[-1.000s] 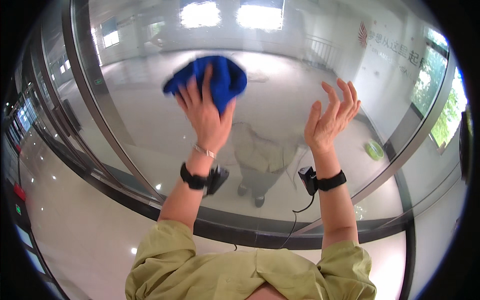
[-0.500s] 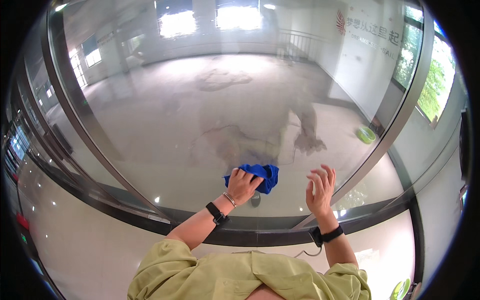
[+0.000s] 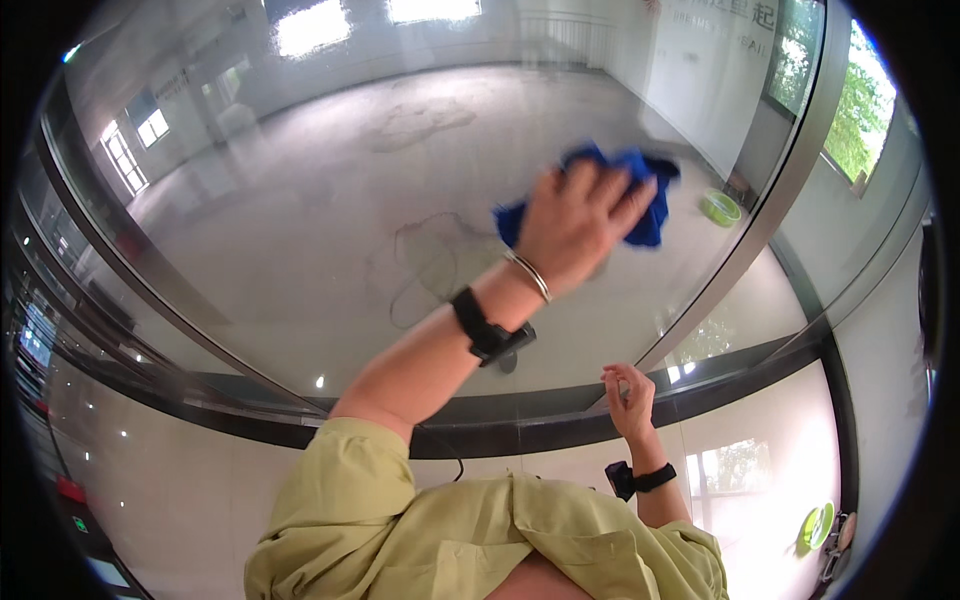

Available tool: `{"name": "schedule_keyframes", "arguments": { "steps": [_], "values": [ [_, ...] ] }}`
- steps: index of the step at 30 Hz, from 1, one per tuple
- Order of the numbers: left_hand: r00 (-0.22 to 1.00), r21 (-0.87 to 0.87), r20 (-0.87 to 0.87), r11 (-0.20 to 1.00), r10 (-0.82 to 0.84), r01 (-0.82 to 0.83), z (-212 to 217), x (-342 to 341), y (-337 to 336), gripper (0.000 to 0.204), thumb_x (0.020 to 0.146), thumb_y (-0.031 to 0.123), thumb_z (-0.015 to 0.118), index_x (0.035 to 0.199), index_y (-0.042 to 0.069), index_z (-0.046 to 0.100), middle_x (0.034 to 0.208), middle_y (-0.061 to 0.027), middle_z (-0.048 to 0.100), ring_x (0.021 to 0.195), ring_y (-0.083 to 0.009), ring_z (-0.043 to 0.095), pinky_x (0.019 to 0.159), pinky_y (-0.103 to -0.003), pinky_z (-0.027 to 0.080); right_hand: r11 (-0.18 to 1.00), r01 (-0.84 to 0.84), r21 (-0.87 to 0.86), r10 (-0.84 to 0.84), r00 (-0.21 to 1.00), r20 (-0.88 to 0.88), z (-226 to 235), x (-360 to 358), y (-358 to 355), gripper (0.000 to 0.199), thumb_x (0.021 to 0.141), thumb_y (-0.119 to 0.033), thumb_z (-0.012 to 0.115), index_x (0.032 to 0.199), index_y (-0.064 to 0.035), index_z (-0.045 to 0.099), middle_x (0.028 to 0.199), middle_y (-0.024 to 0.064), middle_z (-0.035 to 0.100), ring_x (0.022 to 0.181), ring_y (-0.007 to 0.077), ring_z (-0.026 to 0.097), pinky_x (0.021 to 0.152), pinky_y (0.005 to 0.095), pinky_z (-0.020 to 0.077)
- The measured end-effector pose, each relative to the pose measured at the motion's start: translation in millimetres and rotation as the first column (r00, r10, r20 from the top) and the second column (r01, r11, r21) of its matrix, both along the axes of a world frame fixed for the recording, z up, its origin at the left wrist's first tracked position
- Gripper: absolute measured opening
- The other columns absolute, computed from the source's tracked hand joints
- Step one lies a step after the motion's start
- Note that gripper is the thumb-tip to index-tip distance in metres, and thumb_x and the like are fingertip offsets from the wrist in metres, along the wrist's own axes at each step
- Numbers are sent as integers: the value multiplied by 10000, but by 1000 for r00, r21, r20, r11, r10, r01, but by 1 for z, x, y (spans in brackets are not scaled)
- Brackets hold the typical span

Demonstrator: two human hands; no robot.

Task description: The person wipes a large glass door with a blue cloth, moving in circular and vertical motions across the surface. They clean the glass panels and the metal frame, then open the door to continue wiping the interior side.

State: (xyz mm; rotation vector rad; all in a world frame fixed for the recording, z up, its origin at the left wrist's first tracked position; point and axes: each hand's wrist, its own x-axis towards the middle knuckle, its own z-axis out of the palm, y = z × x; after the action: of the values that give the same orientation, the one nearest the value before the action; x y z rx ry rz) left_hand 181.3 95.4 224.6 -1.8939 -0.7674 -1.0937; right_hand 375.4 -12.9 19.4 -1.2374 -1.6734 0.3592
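Blue cloth (image 3: 650,222) is held by the left hand (image 3: 575,222) against the glass (image 3: 300,250); right hand (image 3: 630,402) half-curled, visibly empty; wiped extent indeterminable.

Motion blur smears your left hand (image 3: 572,222), which covers the middle of the crumpled blue cloth (image 3: 652,222), so you cannot tell how your palm bears on it or whether it lies fully against the clear glass pane (image 3: 280,280). At the bottom your yellow-green cloth shirt (image 3: 335,500) runs out of view and hides part of the thin black cable (image 3: 460,468). The upper edge crops the dark lettering (image 3: 763,15), and the brownish things (image 3: 846,532) beside the round bright-green basin (image 3: 818,525) are too small to identify.
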Motion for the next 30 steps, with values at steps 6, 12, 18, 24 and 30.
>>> {"name": "schedule_keyframes", "arguments": {
  "steps": [6,12,18,24,30],
  "values": [
    [941,-324,-268,939,-206,113,-174,13,7,324,811,188,585,1127,213,650,985,48,585,918,-144,513,738,-318,384,995,-56,-87,42,988,-151,-8,-11,5,110,874,-76,615,923,9,663,798,126,689,734,201,690,590,269,499],
    [989,-842,-7,535,-148,75,-241,-89,-36,626,597,42,742,1187,205,612,1160,-17,588,1065,-243,561,890,-388,470,958,-160,-239,151,987,-52,-11,-38,7,172,887,-127,623,985,11,646,791,132,684,731,202,687,684,291,526],
    [741,-822,535,452,406,345,-256,-192,-122,417,793,129,701,1184,74,567,1094,-180,634,1011,-377,608,865,-387,493,906,-288,-311,301,954,-7,-7,-39,10,197,885,-132,626,1033,-1,622,778,122,679,732,223,690,707,298,532],
    [-122,-240,893,687,434,686,-218,-271,-209,315,951,209,600,1184,-2,595,1068,-43,652,953,-120,589,853,-294,486,750,-547,-372,606,794,54,-10,-141,5,259,884,-141,633,1107,-18,589,804,119,682,749,230,693,720,312,535],
    [-519,178,818,749,248,638,-194,-266,-251,446,940,356,615,1242,38,539,1164,-75,620,1021,-183,610,864,-354,525,420,-774,-475,836,533,-130,9,-231,-5,464,906,-197,642,1299,-11,481,1065,141,646,969,210,638,855,316,497]
  ]
}}
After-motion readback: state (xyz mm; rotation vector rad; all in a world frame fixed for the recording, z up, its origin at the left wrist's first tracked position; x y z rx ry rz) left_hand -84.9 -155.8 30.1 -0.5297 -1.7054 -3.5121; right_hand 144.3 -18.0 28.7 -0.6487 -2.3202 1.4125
